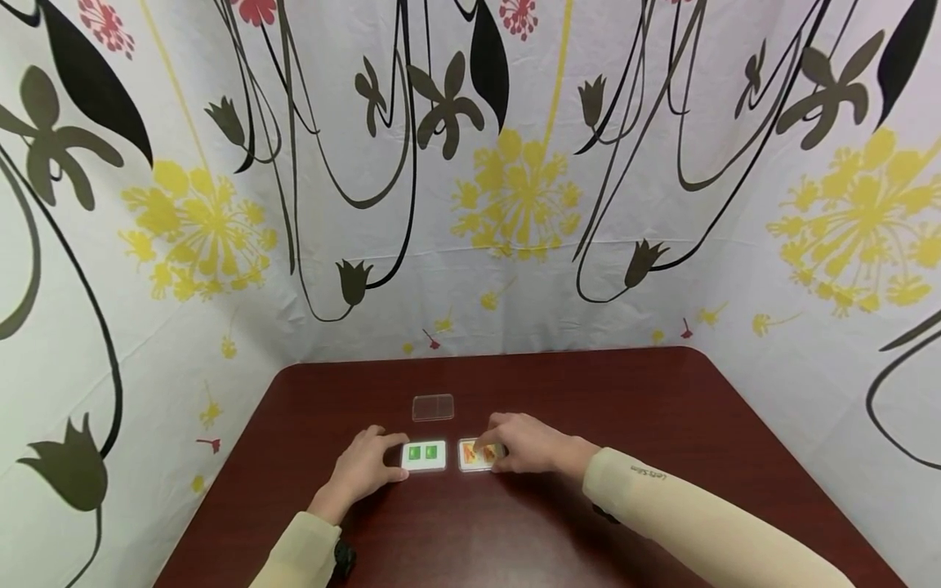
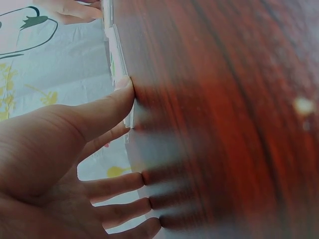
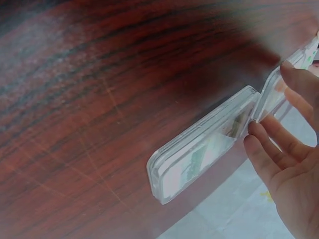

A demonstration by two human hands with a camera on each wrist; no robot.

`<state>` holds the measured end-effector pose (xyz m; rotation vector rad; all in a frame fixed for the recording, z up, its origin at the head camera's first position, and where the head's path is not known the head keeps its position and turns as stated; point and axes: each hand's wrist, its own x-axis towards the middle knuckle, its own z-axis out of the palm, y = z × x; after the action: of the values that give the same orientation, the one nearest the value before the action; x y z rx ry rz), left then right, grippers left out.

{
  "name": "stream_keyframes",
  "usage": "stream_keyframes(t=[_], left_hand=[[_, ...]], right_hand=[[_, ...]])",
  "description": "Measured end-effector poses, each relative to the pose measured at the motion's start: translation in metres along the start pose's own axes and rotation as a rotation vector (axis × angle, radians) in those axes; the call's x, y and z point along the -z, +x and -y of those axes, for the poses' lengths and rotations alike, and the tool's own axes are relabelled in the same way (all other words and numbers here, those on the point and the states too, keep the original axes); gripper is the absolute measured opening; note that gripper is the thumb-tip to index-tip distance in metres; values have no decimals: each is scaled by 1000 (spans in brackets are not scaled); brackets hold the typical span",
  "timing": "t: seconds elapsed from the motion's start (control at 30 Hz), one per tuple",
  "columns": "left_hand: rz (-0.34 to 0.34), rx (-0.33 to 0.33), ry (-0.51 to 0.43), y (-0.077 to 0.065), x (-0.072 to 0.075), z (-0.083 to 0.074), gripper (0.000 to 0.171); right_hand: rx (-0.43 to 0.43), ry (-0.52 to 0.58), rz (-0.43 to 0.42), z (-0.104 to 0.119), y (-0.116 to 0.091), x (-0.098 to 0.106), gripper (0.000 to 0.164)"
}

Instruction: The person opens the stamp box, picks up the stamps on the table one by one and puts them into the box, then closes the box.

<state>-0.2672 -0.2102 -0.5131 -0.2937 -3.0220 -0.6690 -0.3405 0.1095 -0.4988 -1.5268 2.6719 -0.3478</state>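
On the dark table, a clear case with a white card bearing two green squares (image 1: 424, 456) lies flat. My left hand (image 1: 363, 465) holds it at its left end, with the thumb (image 2: 112, 110) on the near edge and the index finger at the far edge. The other left fingertips rest on the table. Just to the right lies a second clear case with orange pictures (image 1: 468, 454). My right hand (image 1: 528, 443) pinches its right end between thumb and fingers, covering part of the picture. In the right wrist view, a further clear case (image 3: 199, 152) with cards inside lies close beside that hand.
A transparent empty-looking plastic lid or case (image 1: 433, 407) lies farther back on the reddish-brown table (image 1: 588, 392). Flower-printed white cloth (image 1: 470, 318) hangs behind the table and along both sides.
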Motion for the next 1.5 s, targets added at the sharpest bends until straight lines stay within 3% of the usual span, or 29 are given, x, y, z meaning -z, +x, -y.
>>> stream_keyframes(t=[0.3, 0.53, 0.7, 0.93, 1.23, 1.37, 1.5], left_hand=[[0, 10, 2, 0, 0, 0, 56], [5, -1, -2, -1, 1, 1, 56], [21, 28, -5, -2, -2, 1, 55], [-1, -16, -44, 1, 3, 0, 55], [50, -23, -220, 28, 23, 5, 68], [37, -66, -229, 49, 30, 0, 64], [42, -95, -247, 69, 28, -3, 60]], right_hand=[[-11, -11, 3, -2, 0, -1, 40], [-63, 50, -16, 3, 1, -4, 39], [-78, 68, -20, 8, -1, -7, 37], [-70, 12, -43, 9, -1, -4, 37], [-98, 20, -46, 9, 3, -3, 34], [-108, 27, -40, 11, 2, -1, 32], [-117, 29, -35, 12, 2, -1, 32]])
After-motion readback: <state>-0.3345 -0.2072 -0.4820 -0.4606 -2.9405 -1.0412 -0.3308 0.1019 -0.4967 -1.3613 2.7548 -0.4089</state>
